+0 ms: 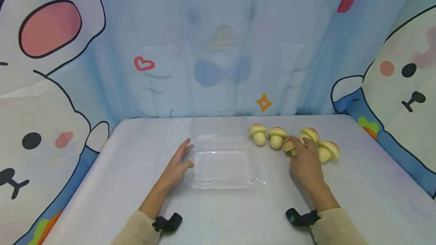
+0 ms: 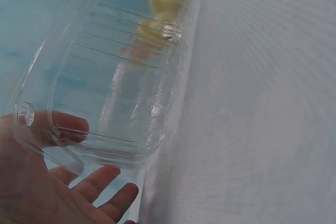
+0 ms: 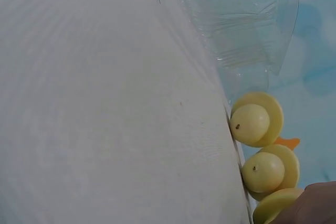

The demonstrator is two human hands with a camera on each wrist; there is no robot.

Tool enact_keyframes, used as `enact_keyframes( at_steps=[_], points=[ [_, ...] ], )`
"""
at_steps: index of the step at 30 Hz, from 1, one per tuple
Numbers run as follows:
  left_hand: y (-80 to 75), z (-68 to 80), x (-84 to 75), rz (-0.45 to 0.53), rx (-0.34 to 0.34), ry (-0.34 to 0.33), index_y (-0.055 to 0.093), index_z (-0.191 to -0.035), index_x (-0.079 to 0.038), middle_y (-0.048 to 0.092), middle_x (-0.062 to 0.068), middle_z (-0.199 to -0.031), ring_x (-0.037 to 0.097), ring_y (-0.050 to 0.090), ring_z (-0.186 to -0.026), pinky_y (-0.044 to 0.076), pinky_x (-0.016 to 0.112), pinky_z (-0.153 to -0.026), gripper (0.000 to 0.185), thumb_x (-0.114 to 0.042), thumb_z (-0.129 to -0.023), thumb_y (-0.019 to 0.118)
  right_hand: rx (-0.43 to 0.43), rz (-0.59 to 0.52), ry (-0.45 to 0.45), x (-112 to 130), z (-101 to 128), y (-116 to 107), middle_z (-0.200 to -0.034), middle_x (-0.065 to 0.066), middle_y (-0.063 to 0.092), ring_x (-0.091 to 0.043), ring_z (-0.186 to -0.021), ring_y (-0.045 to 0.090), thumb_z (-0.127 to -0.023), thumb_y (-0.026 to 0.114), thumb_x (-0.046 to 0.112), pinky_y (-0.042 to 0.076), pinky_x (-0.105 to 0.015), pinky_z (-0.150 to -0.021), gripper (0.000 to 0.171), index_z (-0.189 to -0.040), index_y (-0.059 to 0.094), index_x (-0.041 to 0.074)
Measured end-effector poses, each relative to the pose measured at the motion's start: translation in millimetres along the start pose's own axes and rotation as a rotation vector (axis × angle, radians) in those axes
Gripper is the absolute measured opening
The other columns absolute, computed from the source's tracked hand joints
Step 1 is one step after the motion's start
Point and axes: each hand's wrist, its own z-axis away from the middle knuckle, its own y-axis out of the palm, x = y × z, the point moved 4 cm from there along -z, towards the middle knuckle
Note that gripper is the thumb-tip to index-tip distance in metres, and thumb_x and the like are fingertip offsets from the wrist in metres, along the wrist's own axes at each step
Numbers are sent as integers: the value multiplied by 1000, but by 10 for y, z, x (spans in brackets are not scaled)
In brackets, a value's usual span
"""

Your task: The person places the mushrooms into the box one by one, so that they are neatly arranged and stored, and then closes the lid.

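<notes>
On the table, the container lies left of the mushrooms, before the curtain.

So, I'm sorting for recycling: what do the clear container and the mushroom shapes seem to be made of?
The clear container: probably thin, glossy plastic; transparent, with ridges and bright highlights. The mushroom shapes: perhaps foam or plastic, smooth and fairly matte, showing no strong glare; I can't tell which.

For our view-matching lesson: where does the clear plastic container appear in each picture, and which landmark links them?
Head: clear container, just below centre.
Left wrist: container, upper left.
Right wrist: container, upper right, cut off.
Shared landmark: yellow mushroom shapes, respectively right of it, seen through it, below it.
</notes>
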Motion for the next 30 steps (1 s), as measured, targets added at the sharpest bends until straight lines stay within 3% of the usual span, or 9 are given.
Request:
enact_keyframes(
  at_steps=[12, 23, 30],
  points=[
    [6, 8, -26, -2, 7, 0, 22, -165, -11, 39, 19, -164, 42, 24, -157, 14, 65, -126, 88, -3, -83, 53, -97, -187, 48, 102, 20, -154, -156, -38, 30, -62, -139, 35, -88, 54, -8, 40, -74, -101, 68, -153, 46, 10],
    [27, 10, -16, 5, 0, -19, 23, -165, -12, 40, 18, -164, 40, 24, -158, 13, 66, -126, 89, -2, -82, 53, -86, -188, 44, 361, 13, -193, -157, -36, 29, -60, -141, 35, -90, 54, -6, 41, -73, -103, 67, -154, 44, 10],
    [15, 29, -37, -20, -7, -37, 22, -166, -15, 40, 15, -165, 39, 25, -158, 14, 65, -126, 89, -4, -83, 52, -90, -223, -16, 609, 19, -57, -156, -35, 32, -58, -138, 41, -88, 51, -7, 45, -69, -102, 66, -151, 48, 10]
  ],
)
